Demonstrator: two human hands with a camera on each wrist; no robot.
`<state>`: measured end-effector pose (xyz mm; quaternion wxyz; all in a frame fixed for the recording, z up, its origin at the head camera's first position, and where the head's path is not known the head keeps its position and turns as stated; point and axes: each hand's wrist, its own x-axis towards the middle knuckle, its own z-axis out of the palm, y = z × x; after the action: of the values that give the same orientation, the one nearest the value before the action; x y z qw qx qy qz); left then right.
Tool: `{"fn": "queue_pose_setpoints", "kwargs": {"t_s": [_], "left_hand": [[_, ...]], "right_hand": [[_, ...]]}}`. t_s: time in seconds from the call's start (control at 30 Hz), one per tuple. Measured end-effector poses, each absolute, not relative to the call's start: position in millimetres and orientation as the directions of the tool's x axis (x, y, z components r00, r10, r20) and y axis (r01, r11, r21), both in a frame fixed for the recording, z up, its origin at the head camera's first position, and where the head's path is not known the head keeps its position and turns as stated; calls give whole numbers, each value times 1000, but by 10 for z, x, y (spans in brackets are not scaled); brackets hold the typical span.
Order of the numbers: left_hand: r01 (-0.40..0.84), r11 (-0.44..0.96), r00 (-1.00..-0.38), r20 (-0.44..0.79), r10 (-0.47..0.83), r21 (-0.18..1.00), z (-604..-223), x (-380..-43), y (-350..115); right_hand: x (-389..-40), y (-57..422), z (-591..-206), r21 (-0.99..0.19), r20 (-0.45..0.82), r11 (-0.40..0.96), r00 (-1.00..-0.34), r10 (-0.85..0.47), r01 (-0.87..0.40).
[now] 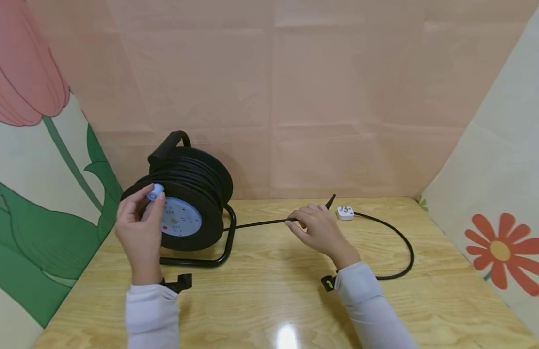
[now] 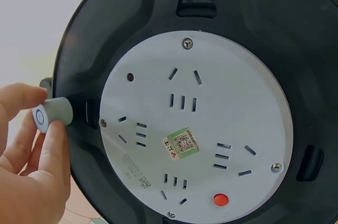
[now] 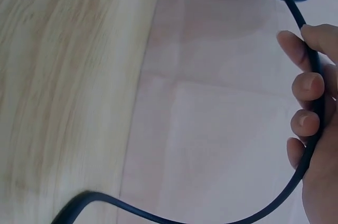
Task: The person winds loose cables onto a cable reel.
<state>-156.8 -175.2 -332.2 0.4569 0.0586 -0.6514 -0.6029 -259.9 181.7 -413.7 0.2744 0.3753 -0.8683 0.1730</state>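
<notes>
A black cable reel [image 1: 217, 194] with a light blue-grey socket panel [image 2: 237, 102] stands on its tube frame at the left. My left hand [image 1: 140, 223] pinches the small blue-grey crank knob [image 2: 57, 113] on the reel's face between thumb and fingers. To the right, my right hand [image 1: 317, 228] grips the black cable [image 1: 261, 223], which runs from the reel through its curled fingers. In the right wrist view the cable lies along the palm and loops away below. Its white plug [image 1: 345, 213] rests on the table beyond that hand.
The wooden table [image 1: 252, 300] meets a pinkish wall covering [image 1: 326, 97] at the back. Flower-painted panels [image 1: 500, 252] flank both sides. The cable's free end curves across the table at the right. A black carry handle [image 1: 169, 145] tops the reel.
</notes>
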Motion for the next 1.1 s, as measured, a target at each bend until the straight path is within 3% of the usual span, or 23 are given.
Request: {"fn": "queue_pose_setpoints", "kwargs": {"t_s": [0.3, 0.83, 1.1], "left_hand": [[521, 344, -557, 617, -556, 781, -3349, -1613, -1725], [543, 405, -594, 677, -434, 736, -3316, -1571, -1589], [524, 455, -619, 689, -377, 720, -3323, -1571, -1563]], "right_hand": [[-2632, 1684, -4136, -120, 591, 643, -575, -566, -757], [-2619, 1436, -4127, -97, 608, 609, -531, -590, -787], [-2615, 1330, -4134, -109, 561, 621, -564, -606, -776]]}}
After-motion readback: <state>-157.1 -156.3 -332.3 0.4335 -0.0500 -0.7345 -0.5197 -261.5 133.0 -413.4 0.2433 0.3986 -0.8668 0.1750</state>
